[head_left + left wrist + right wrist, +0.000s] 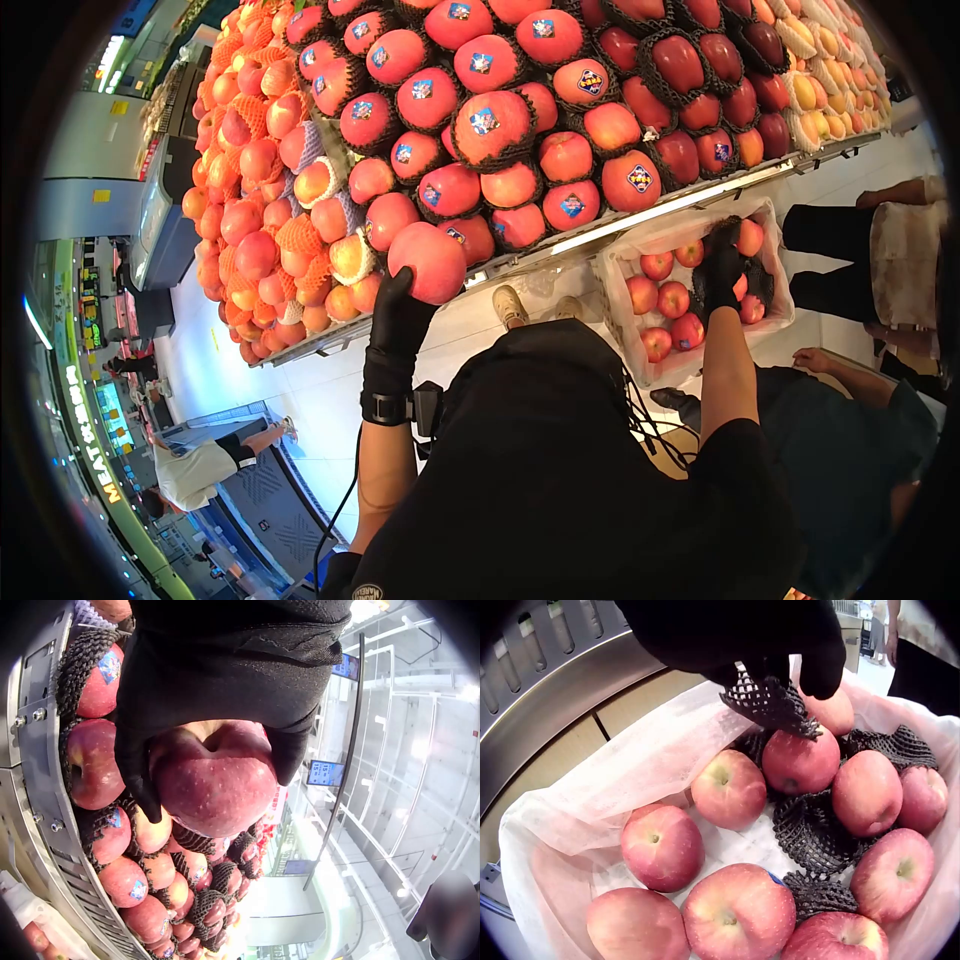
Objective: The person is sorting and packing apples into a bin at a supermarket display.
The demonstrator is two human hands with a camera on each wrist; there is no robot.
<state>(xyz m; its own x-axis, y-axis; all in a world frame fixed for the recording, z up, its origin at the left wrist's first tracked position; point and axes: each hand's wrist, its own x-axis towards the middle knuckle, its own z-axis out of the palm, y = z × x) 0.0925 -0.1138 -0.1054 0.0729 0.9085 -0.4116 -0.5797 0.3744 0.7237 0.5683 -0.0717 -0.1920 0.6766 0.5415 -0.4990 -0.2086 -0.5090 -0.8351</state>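
My left hand, in a black glove, grips a large pinkish-red apple at the front edge of the fruit display. Seen from the left wrist, fingers and thumb curl round the stem end of this apple, which has no net on it. My right hand, also gloved in black, is over a lined crate of apples. Its fingers pinch a black foam net sleeve, whose lower edge overlaps a red apple. Other black foam nets lie among the apples in the crate.
Stickered apples in black nets fill the sloping display, with orange-netted fruit at its left. A metal rail edges it. A person in dark green is close at the right, and another in an apron stands beyond the crate.
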